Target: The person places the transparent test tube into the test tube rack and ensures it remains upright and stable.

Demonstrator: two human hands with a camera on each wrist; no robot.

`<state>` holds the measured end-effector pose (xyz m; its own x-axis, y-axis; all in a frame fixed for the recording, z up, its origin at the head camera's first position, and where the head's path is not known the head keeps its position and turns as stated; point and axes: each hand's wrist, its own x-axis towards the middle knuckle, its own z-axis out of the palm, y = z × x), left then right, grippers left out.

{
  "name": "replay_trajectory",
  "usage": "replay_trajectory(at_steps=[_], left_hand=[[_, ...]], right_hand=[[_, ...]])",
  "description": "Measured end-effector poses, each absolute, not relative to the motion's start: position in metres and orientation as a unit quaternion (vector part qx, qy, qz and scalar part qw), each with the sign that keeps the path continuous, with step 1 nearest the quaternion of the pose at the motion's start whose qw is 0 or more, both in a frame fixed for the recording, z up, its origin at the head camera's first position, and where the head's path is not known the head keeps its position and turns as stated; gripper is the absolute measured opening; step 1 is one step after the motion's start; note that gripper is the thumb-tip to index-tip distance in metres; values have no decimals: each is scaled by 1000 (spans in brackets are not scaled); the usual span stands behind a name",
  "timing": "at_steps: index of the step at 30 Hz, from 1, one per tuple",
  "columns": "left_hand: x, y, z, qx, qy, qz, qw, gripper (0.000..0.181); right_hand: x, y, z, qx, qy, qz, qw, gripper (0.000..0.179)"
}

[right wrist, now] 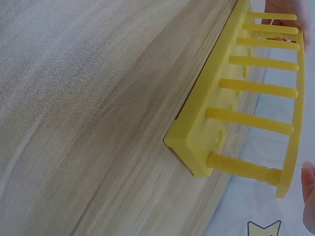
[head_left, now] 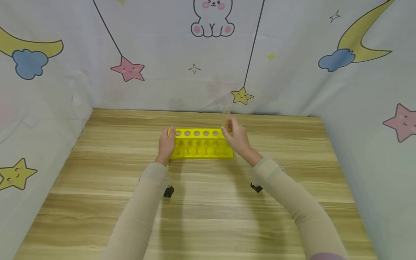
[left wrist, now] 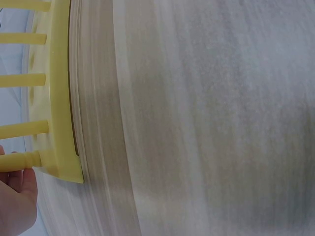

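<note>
A yellow test tube rack point(head_left: 201, 137) stands upright on the table, with a row of round holes along its top. My left hand point(head_left: 166, 144) grips its left end; in the left wrist view, fingers of that hand point(left wrist: 17, 201) wrap the end post of the rack point(left wrist: 60, 98). At the right end hole, my right hand point(head_left: 238, 137) pinches a clear test tube point(head_left: 226, 112), whose upper part rises above the fingers. In the right wrist view, only part of my right hand point(right wrist: 309, 196) shows beside the rack's top bar point(right wrist: 295, 123).
The wood-grain table point(head_left: 208, 216) carries the rack near its back edge. White cloth point(head_left: 169, 86) printed with stars, moons and clouds hangs behind and at both sides. A dark wrist camera point(head_left: 168, 191) sits below the left sleeve, another point(head_left: 256, 187) below the right sleeve.
</note>
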<state>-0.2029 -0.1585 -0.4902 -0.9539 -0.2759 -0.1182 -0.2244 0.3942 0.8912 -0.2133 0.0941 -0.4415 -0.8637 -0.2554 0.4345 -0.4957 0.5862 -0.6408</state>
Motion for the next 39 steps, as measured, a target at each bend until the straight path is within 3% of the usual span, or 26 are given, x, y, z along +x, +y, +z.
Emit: replay_trajectory(at_steps=[39], left_hand=[[-202,-158,-491,142,-835,-530,35,46]], right_hand=[[-209,92,-450,171,-875,438,117,19]])
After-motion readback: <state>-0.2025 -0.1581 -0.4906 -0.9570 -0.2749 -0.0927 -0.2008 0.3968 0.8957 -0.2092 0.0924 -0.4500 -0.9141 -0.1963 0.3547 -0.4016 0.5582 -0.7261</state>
